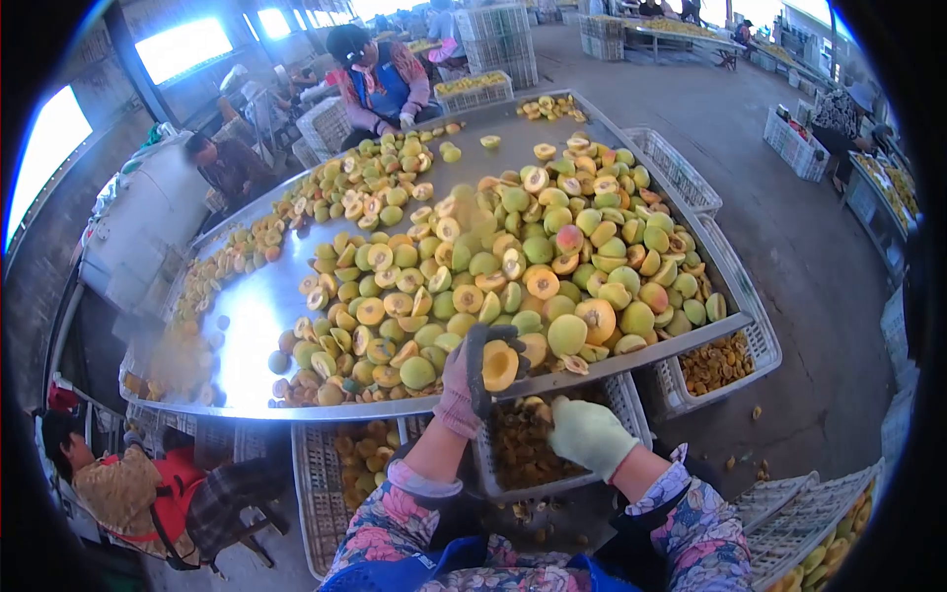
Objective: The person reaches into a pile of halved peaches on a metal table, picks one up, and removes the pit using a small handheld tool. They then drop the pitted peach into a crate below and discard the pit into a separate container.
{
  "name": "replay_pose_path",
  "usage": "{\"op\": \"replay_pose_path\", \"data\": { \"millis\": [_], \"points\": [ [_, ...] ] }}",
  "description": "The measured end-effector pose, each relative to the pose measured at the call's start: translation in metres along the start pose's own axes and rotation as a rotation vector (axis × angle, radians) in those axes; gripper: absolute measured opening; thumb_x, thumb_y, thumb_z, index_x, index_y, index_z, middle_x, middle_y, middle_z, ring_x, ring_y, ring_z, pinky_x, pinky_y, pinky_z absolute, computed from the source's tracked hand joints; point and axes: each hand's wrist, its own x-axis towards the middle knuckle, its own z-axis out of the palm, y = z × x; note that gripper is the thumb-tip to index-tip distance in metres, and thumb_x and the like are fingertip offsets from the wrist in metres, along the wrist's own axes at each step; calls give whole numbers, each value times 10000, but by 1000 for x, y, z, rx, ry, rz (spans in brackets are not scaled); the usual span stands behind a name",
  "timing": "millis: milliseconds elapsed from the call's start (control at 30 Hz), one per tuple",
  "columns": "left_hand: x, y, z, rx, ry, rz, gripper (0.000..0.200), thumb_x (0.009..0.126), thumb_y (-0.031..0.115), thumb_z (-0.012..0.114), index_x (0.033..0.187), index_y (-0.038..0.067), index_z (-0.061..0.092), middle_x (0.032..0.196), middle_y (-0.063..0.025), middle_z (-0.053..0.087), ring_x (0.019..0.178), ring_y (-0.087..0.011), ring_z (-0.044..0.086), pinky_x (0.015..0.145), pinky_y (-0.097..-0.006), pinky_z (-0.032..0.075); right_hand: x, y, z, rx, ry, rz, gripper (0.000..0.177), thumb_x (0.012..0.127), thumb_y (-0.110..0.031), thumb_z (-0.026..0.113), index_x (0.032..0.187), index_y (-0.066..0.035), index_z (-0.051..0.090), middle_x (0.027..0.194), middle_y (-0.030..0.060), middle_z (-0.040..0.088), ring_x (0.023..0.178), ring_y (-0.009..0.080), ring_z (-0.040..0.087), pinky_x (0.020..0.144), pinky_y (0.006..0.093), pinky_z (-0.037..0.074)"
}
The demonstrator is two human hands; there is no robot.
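My left hand [472, 380], in a dark-palmed pink glove, is closed around a peach half [500, 365] at the table's near edge. Its yellow cut face shows a hollow in the middle. My right hand [592, 436], in a pale glove, is just below and to the right, over a crate [631, 414] of brown pits and scraps [523, 449]. Its fingers look closed together; what they hold, if anything, I cannot make out. A big heap of green-yellow peach halves [464, 296] lies beyond my hands.
The metal table [252, 306] has a raised rim. Crates of peach halves [363, 454] and brown pieces [718, 363] stand under its edge. Another crate [779, 498] is at my right. Co-workers sit at the far side [380, 84] and the left [138, 483].
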Motion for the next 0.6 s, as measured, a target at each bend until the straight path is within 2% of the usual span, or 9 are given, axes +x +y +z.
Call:
{"op": "replay_pose_path", "data": {
  "millis": [33, 133, 200, 233, 267, 300, 367, 467, 600],
  "points": [
    [-2, 25, -3, -499, 40, -269, 432, 991, 347, 551, 1183, -39, 581, 982, -145, 687, 843, -235, 695, 709, -353, 594, -2, 0, 0, -71, -31, 29, 243, 849, -189, 534, 954, 15, 611, 844, 232, 687, 809, 401, 692, 737, 505, 546],
    [-8, 53, -35, -668, 154, -473, 368, 999, 320, 546, 1087, -15, 668, 939, -113, 697, 854, -170, 679, 697, -305, 569, -14, -18, -22, -40, -17, 18, 256, 893, -230, 526, 984, -11, 622, 900, 215, 701, 867, 376, 699, 767, 490, 540],
    [-19, 45, -63, -558, 147, -428, 326, 1013, 275, 523, 1081, -5, 675, 940, -100, 694, 809, -166, 666, 675, -286, 558, -22, -26, -37, 35, -69, -22, 296, 907, -269, 514, 1018, -13, 613, 909, 211, 700, 906, 369, 691, 797, 482, 529],
    [-30, 37, -78, -221, 141, -243, 276, 1013, 233, 520, 1078, 17, 680, 909, -83, 696, 783, -153, 652, 676, -268, 542, -22, -22, -35, 28, -69, -25, 296, 907, -269, 514, 1018, -13, 613, 909, 211, 700, 906, 369, 691, 797, 482, 529],
    [-41, 47, -91, -264, 219, -486, 224, 997, 182, 534, 1069, 29, 682, 903, -56, 694, 787, -131, 640, 719, -259, 530, -21, -16, -29, 9, -50, 18, 309, 905, -280, 513, 1026, -10, 600, 909, 217, 696, 907, 376, 685, 801, 485, 525],
    [-51, 46, -111, -73, 103, -551, 285, 966, 265, 576, 1087, 28, 678, 961, -112, 706, 822, -212, 677, 792, -313, 535, -21, -12, -28, -8, -27, 61, 322, 903, -291, 513, 1035, -7, 587, 910, 223, 692, 907, 383, 679, 805, 489, 520],
    [-74, 52, -142, 779, -66, -449, 325, 945, 299, 590, 1097, 24, 674, 962, -170, 715, 884, -294, 699, 792, -345, 544, -28, -14, -33, 7, -46, -21, 325, 899, -294, 519, 1039, -7, 576, 910, 224, 691, 904, 392, 675, 802, 493, 519],
    [-79, 75, -160, 959, -276, -562, 372, 904, 357, 625, 1108, 49, 669, 1014, -205, 688, 972, -363, 660, 848, -404, 524, -28, -16, -29, 79, -98, -131, 326, 884, -299, 538, 1040, -13, 557, 920, 223, 689, 903, 412, 665, 803, 500, 516],
    [-33, 75, -140, 922, -93, -383, 396, 901, 385, 626, 1112, 52, 664, 1060, -189, 678, 1039, -357, 632, 909, -409, 498, -24, -21, -30, 27, -189, -155, 333, 893, -297, 532, 1064, -12, 547, 921, 224, 689, 901, 410, 667, 804, 504, 517]
  ]
}}
